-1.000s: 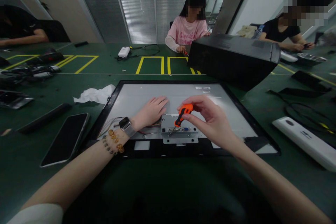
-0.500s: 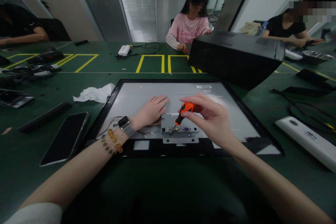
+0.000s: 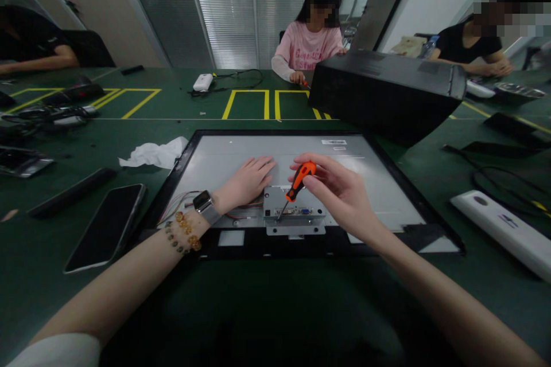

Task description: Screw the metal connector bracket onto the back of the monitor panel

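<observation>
A black computer case [image 3: 383,92] sits just behind the face-down monitor panel [image 3: 387,189] on the green worktop [image 3: 77,143]. A phone [image 3: 105,226] and a crumpled tissue [image 3: 152,153] lie to the panel's left. The left hand [image 3: 247,179] rests flat on the panel, fingers loosely spread. The right hand [image 3: 340,192] is pinched around an orange screwdriver [image 3: 300,178], its tip down on the metal port bracket [image 3: 301,215].
</observation>
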Motion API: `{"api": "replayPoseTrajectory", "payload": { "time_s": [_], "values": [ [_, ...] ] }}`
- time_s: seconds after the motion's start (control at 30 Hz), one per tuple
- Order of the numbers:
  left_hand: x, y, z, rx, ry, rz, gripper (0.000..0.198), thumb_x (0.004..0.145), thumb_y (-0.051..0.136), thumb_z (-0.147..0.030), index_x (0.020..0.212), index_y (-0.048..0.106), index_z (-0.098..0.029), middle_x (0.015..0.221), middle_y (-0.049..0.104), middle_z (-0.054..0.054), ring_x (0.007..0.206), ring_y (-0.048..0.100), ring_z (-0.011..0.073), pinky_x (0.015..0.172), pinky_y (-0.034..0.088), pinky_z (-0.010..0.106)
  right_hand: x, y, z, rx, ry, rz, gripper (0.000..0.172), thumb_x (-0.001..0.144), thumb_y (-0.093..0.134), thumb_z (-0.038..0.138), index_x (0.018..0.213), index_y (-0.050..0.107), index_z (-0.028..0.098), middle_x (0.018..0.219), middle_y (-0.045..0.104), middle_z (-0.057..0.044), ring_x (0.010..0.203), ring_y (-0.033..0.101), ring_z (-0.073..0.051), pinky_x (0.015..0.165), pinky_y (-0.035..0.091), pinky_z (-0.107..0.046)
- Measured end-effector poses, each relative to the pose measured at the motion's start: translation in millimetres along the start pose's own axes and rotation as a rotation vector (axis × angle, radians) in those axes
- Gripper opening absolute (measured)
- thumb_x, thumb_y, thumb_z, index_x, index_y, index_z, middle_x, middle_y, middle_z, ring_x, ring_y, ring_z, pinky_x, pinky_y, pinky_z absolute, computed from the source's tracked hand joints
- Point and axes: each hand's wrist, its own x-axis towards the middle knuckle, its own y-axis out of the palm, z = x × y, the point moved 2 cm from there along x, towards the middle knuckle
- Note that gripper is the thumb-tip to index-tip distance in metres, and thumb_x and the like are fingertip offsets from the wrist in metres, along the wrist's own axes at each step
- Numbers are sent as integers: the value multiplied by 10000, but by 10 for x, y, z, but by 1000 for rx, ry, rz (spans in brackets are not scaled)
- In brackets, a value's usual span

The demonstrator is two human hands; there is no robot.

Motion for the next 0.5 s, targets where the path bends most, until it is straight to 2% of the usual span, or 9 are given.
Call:
{"api": "replayPoseTrajectory", "payload": {
  "time_s": [0.17, 0.33, 0.5],
  "values": [
    [-7, 31, 20, 19, -28, -24, 414, 1001, 302, -286, 1395, 362, -173, 1471, 381, 109, 1348, 347, 226, 1111, 261, 463, 25, -2, -7, -47, -46, -36, 235, 842, 642, 220, 1067, 677, 278, 1036, 642, -19, 886, 631, -163, 765, 582, -334],
    [3, 18, 13, 23, -21, -27, 414, 1001, 312, -294, 1397, 363, -182, 1469, 387, 98, 1353, 341, 224, 1111, 268, 454, 20, -11, 9, 33, 0, 7, 391, 861, 603, 194, 1241, 575, 282, 1036, 658, -19, 893, 653, -172, 823, 569, -374],
    [8, -8, -7, 20, -15, -22, 404, 1010, 284, -303, 1389, 377, -198, 1468, 389, 85, 1348, 348, 218, 1106, 277, 457, 17, -27, 14, 27, 37, 82, 342, 920, 498, 211, 1251, 569, 265, 1133, 653, -48, 969, 645, -187, 879, 542, -406]
  ]
}}
